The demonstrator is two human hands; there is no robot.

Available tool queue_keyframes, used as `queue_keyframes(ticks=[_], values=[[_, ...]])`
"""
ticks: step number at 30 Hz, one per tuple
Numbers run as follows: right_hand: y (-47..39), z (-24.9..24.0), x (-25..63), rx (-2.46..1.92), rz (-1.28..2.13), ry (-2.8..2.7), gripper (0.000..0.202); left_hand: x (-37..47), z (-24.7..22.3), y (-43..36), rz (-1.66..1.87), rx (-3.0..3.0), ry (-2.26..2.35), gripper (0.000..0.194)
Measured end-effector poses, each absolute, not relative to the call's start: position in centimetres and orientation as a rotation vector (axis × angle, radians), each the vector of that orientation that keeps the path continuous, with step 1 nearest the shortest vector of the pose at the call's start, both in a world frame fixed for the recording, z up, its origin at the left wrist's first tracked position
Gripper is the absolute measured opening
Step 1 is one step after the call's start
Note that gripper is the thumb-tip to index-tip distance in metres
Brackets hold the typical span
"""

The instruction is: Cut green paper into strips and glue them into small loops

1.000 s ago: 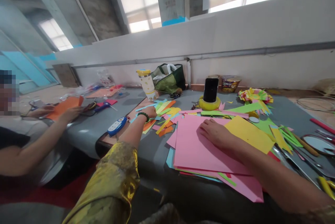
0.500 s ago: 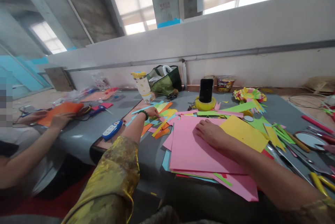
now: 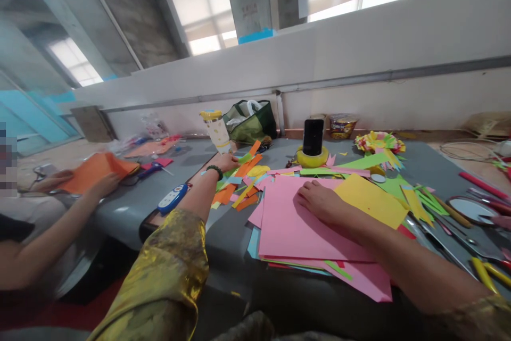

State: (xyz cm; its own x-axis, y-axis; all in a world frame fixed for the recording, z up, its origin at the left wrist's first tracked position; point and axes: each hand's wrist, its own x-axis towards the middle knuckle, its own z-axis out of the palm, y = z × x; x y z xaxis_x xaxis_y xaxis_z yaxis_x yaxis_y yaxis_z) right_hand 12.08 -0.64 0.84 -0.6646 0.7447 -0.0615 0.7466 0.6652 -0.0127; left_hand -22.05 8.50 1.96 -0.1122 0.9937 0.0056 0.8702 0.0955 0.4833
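Observation:
My right hand lies flat on a sheet of pink paper, its fingers stretched out. This sheet tops a stack of coloured paper, with a yellow sheet on its right side. Further left, my left hand, with a dark green beaded bracelet, is in the pile of cut paper scraps. Its fingertips touch green and orange pieces; whether they grip any is hidden. Beside my left forearm is a blue and white oval device.
A tumbler, a green bag and a phone on a yellow tape roll stand behind. A paper flower, scissors and a round mirror lie right. A co-worker's hands hold orange paper at left.
My left hand has moved a little left and away from me, and scraps around it have shifted, some orange strips further back. My right hand stays put. The co-worker's orange paper has tilted up.

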Motion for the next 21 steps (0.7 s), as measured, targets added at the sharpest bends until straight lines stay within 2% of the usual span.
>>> queue_keyframes(ticks=[3,8,11,14,15,17,21], values=[[-0.5,0.7,12.1,1.278,-0.097,2.832,0.033,-21.4,2.6,7.9,0.533,1.804,2.146,0.035],[-0.5,0.3,12.1,1.324,-0.153,2.865,0.028,-19.8,5.2,6.8,0.846,1.763,2.301,0.009],[-0.4,0.4,12.2,1.366,-0.204,2.9,0.025,-17.8,7.6,6.2,1.161,1.78,2.29,0.018],[0.1,1.1,12.8,1.513,-0.297,3.093,0.028,-14.5,10.1,4.8,1.344,1.86,2.077,0.023],[0.2,1.5,13.1,1.594,-0.381,3.234,0.029,-13.1,10.8,4.1,1.361,1.882,1.942,0.022],[0.6,2.4,13.8,1.729,-0.684,3.557,0.031,-10.1,11.9,2.4,1.331,1.78,1.383,0.023],[0.8,4.0,15.2,1.709,-1.614,3.748,0.049,-4.7,11.9,-0.5,0.96,1.547,0.877,0.031]])
